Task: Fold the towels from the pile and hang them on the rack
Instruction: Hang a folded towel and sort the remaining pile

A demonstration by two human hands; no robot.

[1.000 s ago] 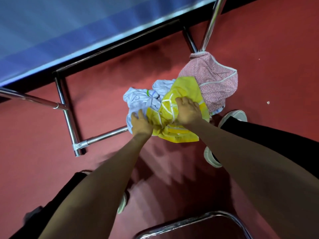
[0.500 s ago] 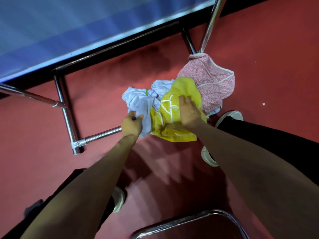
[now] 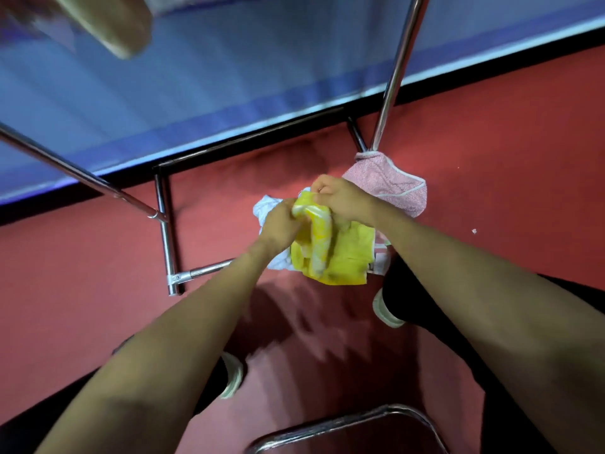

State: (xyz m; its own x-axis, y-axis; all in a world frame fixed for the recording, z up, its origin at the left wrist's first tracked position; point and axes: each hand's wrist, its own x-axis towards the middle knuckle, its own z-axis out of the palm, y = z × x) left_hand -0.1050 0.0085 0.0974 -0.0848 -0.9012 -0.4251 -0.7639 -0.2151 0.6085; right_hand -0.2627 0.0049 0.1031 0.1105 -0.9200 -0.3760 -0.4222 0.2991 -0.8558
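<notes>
Yellow towel (image 3: 330, 253): risen from pile (image 3: 266, 208) since earlier, hanging centre; left grip (image 3: 281, 221) and right grip (image 3: 340, 198) both clamped on its bunched top. Judged soft, light, limp; take corners.

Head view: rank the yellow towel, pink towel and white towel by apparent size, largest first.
1. yellow towel: held up nearer the camera, so its lead over pink is unsure.
2. pink towel.
3. white towel: smallest showing, but partly hidden behind the left hand.
</notes>
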